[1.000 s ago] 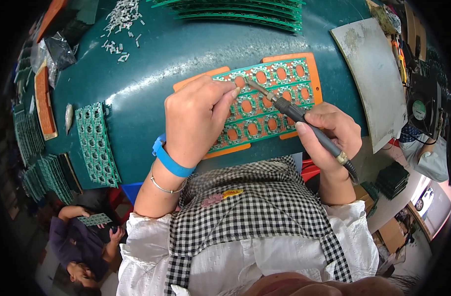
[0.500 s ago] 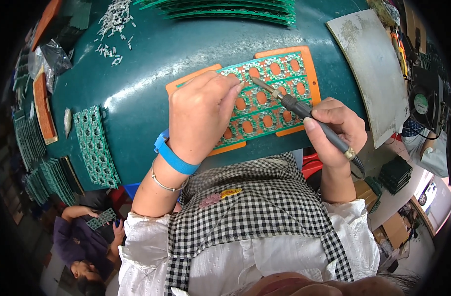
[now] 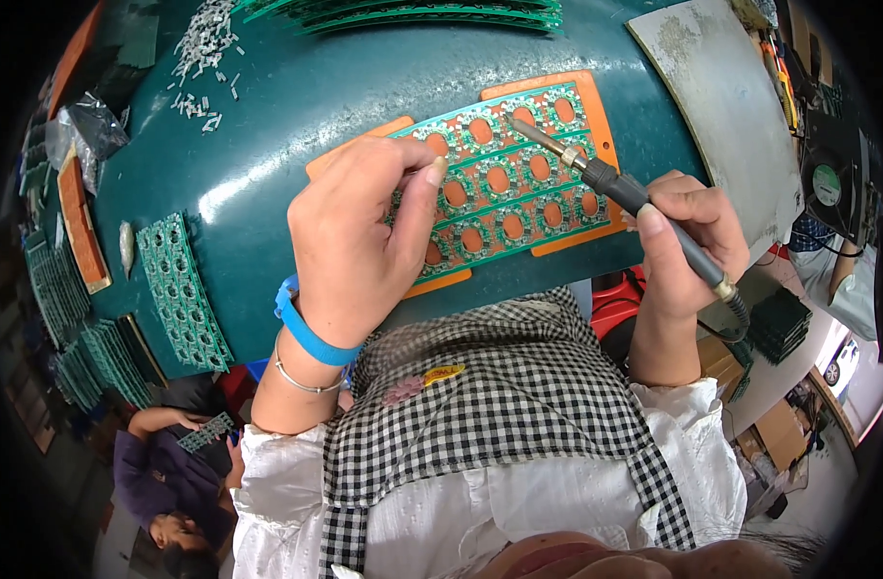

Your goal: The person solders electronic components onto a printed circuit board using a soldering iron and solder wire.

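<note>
A green circuit board panel with rows of round holes lies on an orange carrier on the dark green table. My left hand rests on the panel's left part, thumb and forefinger pinched together above it; whether anything is between them I cannot tell. A blue band and a thin bracelet sit on that wrist. My right hand grips a black soldering iron, its metal tip touching the panel near its upper middle. A cable runs from the iron's rear end.
A spare green panel lies at the table's left, with stacked panels beyond it. Small loose metal parts are scattered at the top left. A grey board lies right. Another person sits lower left.
The iron's tip has shifted right along the panel's upper rows. My left hand stays on the panel's left part, its fingers still pinched.
</note>
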{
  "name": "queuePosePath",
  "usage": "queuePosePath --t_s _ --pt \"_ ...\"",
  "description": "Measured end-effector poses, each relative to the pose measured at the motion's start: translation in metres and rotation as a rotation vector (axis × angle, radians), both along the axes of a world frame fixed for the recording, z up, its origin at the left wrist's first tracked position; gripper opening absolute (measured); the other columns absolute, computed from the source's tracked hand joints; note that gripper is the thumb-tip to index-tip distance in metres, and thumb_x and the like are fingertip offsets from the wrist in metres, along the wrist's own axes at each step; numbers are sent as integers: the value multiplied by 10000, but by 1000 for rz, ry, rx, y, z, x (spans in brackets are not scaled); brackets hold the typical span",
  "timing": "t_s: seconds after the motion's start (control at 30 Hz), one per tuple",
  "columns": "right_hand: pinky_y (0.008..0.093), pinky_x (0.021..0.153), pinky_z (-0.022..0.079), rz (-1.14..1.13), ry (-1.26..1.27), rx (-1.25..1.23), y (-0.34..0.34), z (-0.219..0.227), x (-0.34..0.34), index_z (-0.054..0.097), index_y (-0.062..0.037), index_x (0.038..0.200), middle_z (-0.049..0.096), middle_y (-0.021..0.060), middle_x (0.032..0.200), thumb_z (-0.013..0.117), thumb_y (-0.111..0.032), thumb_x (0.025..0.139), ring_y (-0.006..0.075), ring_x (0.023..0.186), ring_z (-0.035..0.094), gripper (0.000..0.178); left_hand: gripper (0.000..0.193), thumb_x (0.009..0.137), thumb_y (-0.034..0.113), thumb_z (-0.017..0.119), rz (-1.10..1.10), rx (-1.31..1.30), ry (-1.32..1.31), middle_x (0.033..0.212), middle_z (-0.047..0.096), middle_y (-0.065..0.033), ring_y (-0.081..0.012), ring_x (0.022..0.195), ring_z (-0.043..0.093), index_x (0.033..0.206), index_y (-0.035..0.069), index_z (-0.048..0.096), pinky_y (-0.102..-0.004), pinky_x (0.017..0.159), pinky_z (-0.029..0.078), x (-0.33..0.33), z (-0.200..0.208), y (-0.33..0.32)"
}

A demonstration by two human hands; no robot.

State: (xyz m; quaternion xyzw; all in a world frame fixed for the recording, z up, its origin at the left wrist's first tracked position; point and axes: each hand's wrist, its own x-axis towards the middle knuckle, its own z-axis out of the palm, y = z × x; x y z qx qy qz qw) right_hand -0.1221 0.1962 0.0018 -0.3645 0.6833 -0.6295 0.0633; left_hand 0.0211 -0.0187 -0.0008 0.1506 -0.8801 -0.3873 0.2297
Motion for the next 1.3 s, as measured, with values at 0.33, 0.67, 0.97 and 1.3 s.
queuePosePath --t_s 0.33,0.67,0.97,1.3 --pt "240 520 416 87 28 67 -6 -4 2 607 35 828 632 109 698 740 59 757 135 593 580 153 70 810 34 729 51 -48 -98 743 687 -95 -228 597 658 863 43 682 -315 531 510 -3 -1 3" --pt "251 498 431 148 166 118 -10 -3 4 595 38 813 645 130 708 748 54 748 158 582 601 167 72 793 15 759 12 -58 -79 641 605 -48 -106 514 511 844 14 709 -242 498 414 1 -12 3" --pt "240 577 440 48 38 21 -2 -1 -6 585 37 821 630 106 720 703 78 777 141 625 582 132 88 797 3 709 30 -31 -1 671 630 -71 -225 553 604 791 37 628 -308 526 472 -8 -2 1" --pt "232 539 431 76 79 84 -8 -6 -7 615 52 805 649 118 715 732 78 748 143 617 599 132 63 805 28 746 12 -86 16 633 609 -67 -115 501 519 852 14 706 -245 476 412 -17 -17 0"
